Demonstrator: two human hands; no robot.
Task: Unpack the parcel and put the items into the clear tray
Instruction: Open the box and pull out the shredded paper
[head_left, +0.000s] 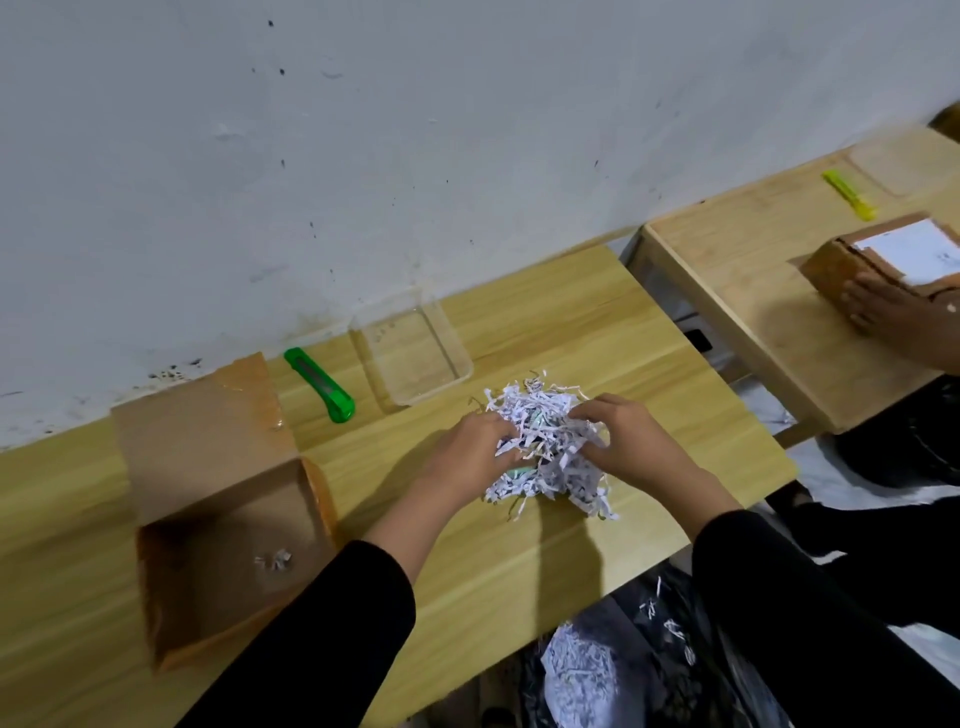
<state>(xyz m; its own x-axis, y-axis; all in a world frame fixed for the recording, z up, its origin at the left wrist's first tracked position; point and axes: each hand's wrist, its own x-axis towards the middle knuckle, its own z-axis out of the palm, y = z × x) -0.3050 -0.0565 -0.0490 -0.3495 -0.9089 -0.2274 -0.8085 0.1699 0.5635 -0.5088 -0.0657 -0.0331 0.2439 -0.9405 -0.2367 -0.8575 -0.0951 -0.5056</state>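
A heap of white shredded paper (550, 441) lies on the wooden table (519, 545) in front of me. My left hand (472, 449) grips its left side and my right hand (623, 439) grips its right side, fingers dug into the strips. Something pale green shows inside the heap; I cannot tell what it is. The clear tray (452, 340) stands empty just behind the heap, by the wall. The opened cardboard parcel (228, 530) lies at the left, flap up, with a few paper scraps inside.
A green box cutter (319, 387) lies between parcel and tray. To the right, a second table (737, 270) holds a yellow cutter (849, 195), another tray and a cardboard box under another person's hand (878, 306). A black bag with shredded paper (587, 670) sits below the table edge.
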